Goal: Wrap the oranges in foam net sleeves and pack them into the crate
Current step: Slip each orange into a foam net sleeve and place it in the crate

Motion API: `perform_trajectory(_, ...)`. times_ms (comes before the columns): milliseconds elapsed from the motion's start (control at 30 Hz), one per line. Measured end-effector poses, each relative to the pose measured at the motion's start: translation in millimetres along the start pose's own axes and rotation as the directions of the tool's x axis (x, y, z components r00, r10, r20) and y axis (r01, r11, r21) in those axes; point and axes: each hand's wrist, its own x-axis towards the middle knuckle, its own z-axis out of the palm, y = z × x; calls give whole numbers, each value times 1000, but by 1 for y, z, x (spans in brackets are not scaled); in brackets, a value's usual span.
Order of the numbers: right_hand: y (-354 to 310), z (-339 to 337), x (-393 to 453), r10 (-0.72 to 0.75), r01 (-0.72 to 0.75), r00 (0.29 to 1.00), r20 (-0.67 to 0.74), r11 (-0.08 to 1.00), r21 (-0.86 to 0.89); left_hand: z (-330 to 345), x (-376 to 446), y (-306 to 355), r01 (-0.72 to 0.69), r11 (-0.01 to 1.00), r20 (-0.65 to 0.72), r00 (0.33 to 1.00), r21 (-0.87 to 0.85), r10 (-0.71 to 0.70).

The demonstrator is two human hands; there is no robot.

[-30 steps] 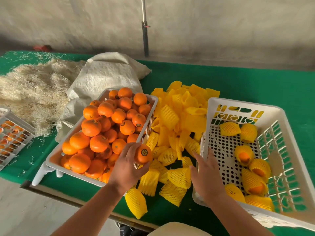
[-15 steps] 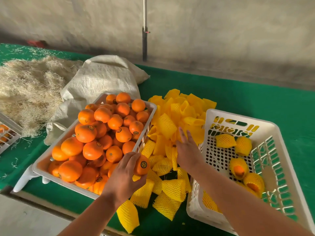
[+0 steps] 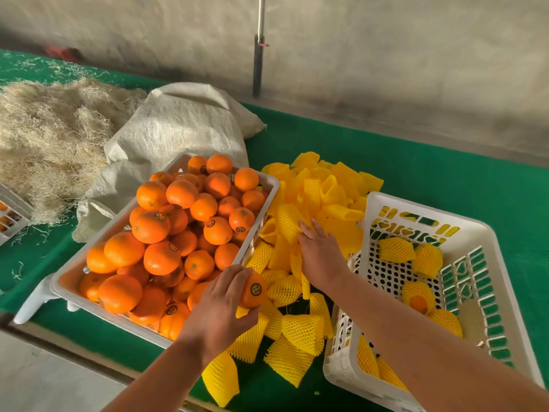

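My left hand grips one stickered orange just past the near right corner of the white tray, which is heaped with loose oranges. To its right, my right hand reaches into the pile of yellow foam net sleeves with its fingers stretched forward onto them; its thumb is hidden. On the right stands the white perforated crate, holding several sleeved oranges. My right forearm crosses the crate's near left corner.
A white woven sack and a heap of pale straw-like fibre lie behind the tray on the green table. Another white crate shows at the left edge. The table's front edge runs below my arms.
My right hand moved from the crate's near edge up into the sleeve pile. My left hand still holds the same orange by the tray's corner. The view shifted a little.
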Motion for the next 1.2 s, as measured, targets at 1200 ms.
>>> perform_trajectory(1200, -27, -14, -220, 361, -49, 882, -302, 708, 705, -68, -23, 166, -212, 976, 593, 780, -51, 200)
